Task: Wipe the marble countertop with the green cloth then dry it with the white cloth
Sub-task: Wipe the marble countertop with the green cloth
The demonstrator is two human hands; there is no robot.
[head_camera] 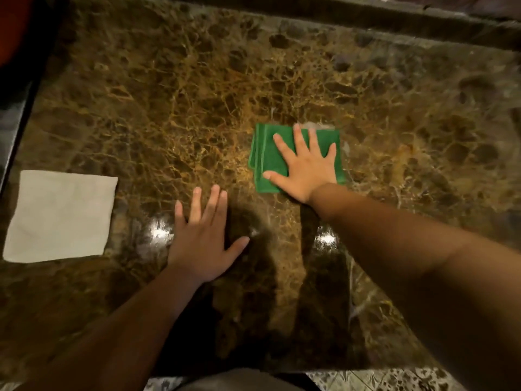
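So we've got plenty of bare marble table (174,88) to work with. Past the fingertips of our right hand (306,165) the stone runs a good way up to a raised back ledge (338,15), and out past its little-finger side there's open surface all the way to the frame edge. On the far side of our left hand (201,239) the table ends at a dark left edge (19,128), and behind both wrists the near edge shows some patterned floor (380,379) below it.

Right hand is flat, fingers straight and spread, palm pressing down on the green cloth (266,162). The cloth is folded into a rough rectangle and sticks out mostly on the thumb side, with a thin strip showing past the little finger. Our right arm reaches out long from the lower right corner.

Left hand is also flat and wide, fingers straight, thumb splayed toward the right hand, resting straight on the marble and holding nothing. It sits nearer our body than the right one.

White cloth (60,217) lies flat and squarish, well out past the left hand's little-finger side, close to the left edge, not touched by either hand.
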